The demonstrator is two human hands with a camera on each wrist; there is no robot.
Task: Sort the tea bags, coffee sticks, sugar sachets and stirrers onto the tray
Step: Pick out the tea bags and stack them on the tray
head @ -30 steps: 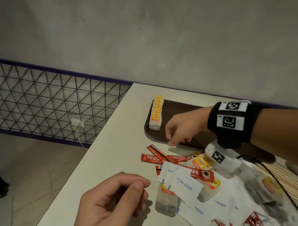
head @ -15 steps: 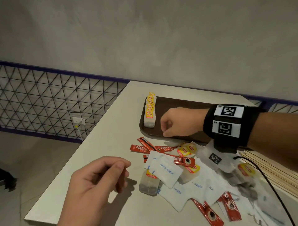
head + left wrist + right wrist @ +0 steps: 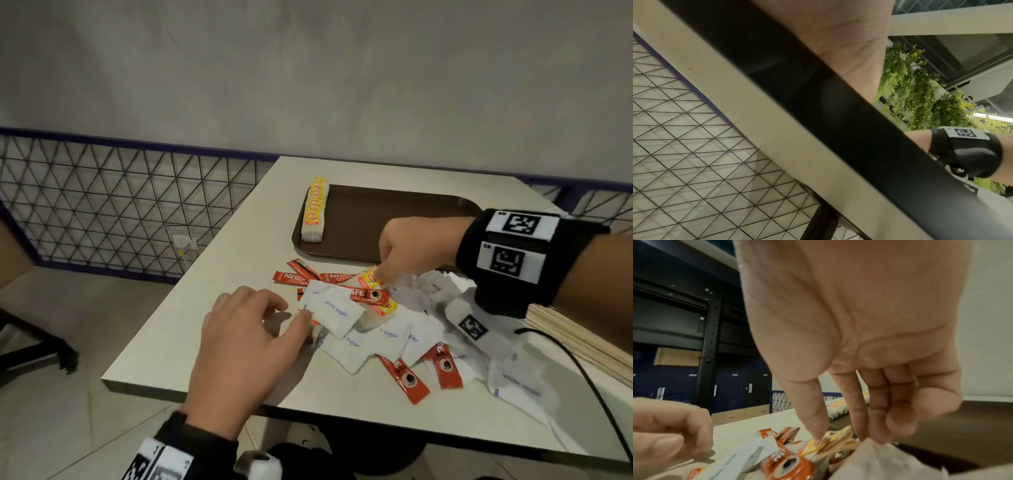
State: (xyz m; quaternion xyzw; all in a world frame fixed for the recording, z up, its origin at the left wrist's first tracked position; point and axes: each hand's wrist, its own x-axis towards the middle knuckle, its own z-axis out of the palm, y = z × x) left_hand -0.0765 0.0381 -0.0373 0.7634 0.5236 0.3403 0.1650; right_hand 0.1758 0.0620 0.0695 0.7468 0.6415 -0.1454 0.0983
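Under the right hand (image 3: 416, 251), a tea bag (image 3: 370, 279) shows only partly.

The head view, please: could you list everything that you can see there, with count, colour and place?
tray: one, dark brown, far part of the table.
row of tea bags: one row, white with yellow-red tags, left edge of the tray.
loose tea bags: a few, yellow-tagged, in the pile.
coffee sticks: several, red, in the pile.
sugar sachets: many, white, middle of the pile.
stirrers: a stack, pale wood, right edge.
table: one, off-white.
left hand: touches a sachet's corner.
right hand: pinches a tea bag tag.
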